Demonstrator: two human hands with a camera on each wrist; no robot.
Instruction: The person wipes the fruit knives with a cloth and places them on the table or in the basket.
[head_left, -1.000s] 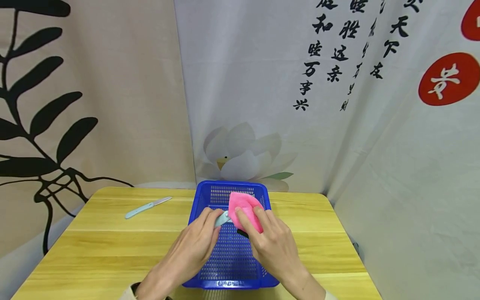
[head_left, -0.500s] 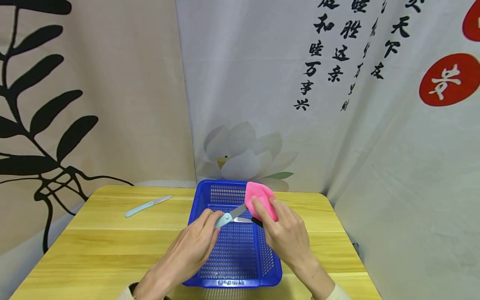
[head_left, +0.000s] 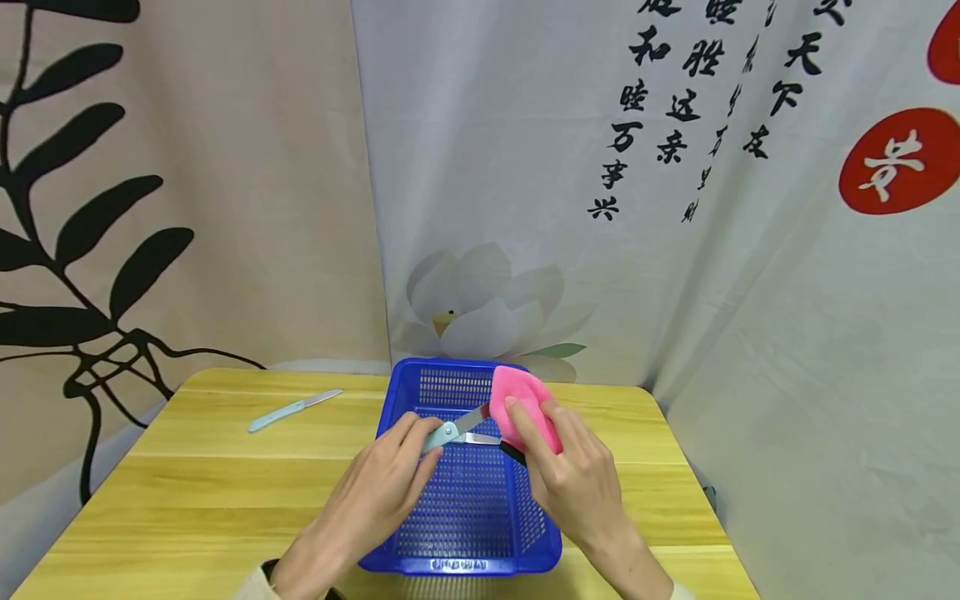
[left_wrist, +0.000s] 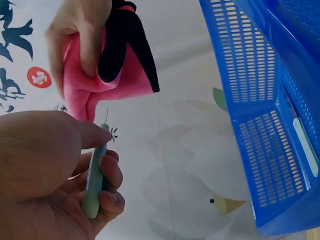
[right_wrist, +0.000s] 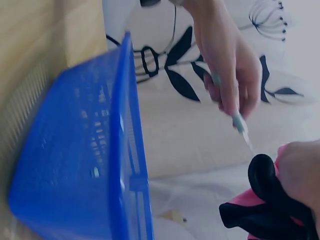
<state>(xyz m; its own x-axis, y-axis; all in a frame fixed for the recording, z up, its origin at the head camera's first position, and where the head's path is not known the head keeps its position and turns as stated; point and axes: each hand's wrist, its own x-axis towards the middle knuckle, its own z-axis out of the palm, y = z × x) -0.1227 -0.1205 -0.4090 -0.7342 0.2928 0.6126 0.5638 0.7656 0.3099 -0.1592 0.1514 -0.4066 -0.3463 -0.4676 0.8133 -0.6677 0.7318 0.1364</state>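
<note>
My left hand (head_left: 378, 479) grips a small knife (head_left: 443, 435) by its pale blue handle, the blade pointing right and slightly up over the basket. In the left wrist view the thumb and curled fingers wrap this handle (left_wrist: 94, 185). My right hand (head_left: 573, 475) pinches a folded pink cloth (head_left: 517, 400) with a black underside, right at the blade's tip. The cloth (left_wrist: 120, 75) hangs just past the blade in the left wrist view. Below both hands, a second pale-handled knife (left_wrist: 306, 145) lies inside the blue basket (head_left: 457, 567).
Another pale blue knife (head_left: 292, 410) lies on the wooden table (head_left: 187, 500), left of the basket. A printed curtain (head_left: 487, 167) hangs behind the table, and more fabric (head_left: 810, 375) hangs along the right side.
My right hand has drawn the pink cloth rightward along the blade to its tip, baring the blade and the knife in the basket. My left hand has barely moved.
</note>
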